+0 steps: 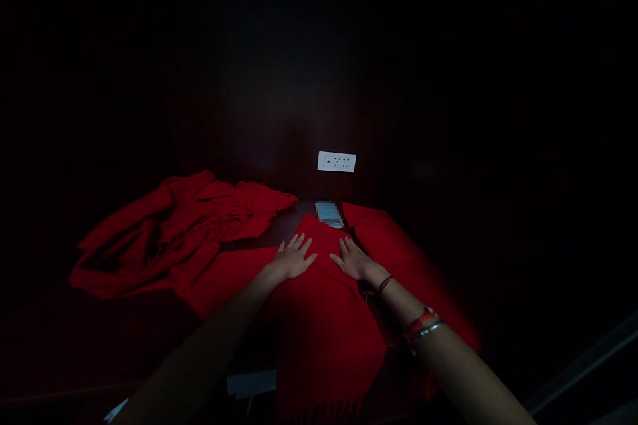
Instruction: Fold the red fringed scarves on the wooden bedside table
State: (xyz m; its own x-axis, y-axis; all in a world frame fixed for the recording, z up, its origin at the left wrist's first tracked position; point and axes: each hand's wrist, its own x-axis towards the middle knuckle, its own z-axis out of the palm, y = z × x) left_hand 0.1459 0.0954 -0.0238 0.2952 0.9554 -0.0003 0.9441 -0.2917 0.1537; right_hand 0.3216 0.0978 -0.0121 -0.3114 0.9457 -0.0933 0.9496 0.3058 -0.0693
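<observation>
Your grip is released on both sides: your left hand and right hand lie palm down with fingers spread, grasping nothing, at about eleven and one o'clock on the middle red cloth. That cloth runs from twelve o'clock, just short of a pale item blurred past naming, down to a fringe at six. Push both palms toward twelve and you could shove that item back toward the wall socket, or ride the cloth up onto it. With no fingers closed on the fabric, uneven pressure would likely skew it or raise creases, and the fringe end could drag it toward you if it hangs past the counter, which the dark keeps you from telling. At ten o'clock, a crumpled red cloth spreads in under your left forearm; whether it joins the middle one you can't tell, so a sweep that way might pull both. At two, another red cloth lies flatter, and the bracelets on your right wrist might snag loose threads.
</observation>
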